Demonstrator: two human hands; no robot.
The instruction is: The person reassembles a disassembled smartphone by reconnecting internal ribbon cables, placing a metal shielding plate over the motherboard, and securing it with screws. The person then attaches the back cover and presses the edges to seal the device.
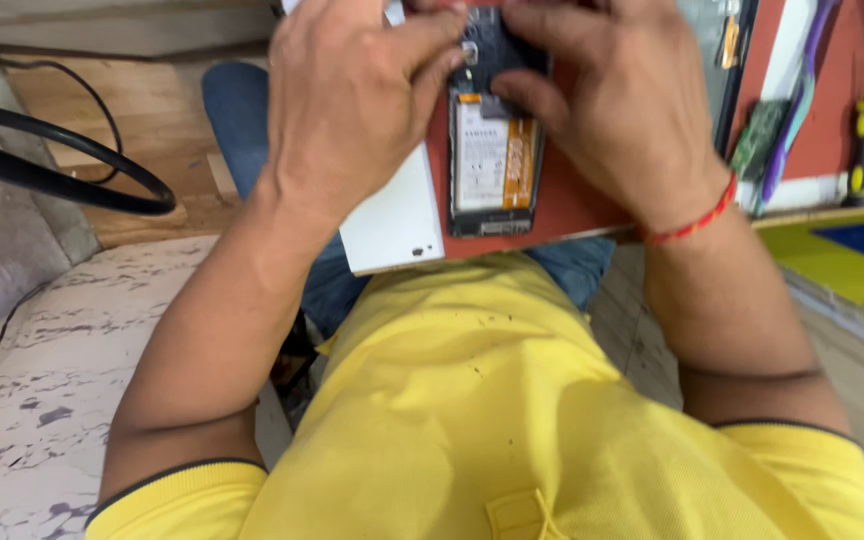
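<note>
Head view is showing the left hand [352, 110] and right hand [612, 100], fingers curled, both pinching the opened phone [493, 150] lying between them on a red board [572, 205].

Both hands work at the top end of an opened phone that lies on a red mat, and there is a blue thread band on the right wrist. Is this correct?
Not quite: the band on the right wrist is red, not blue, as the head view shows. The rest holds: the left hand and right hand work at the top end of the opened phone on the red mat.
</note>
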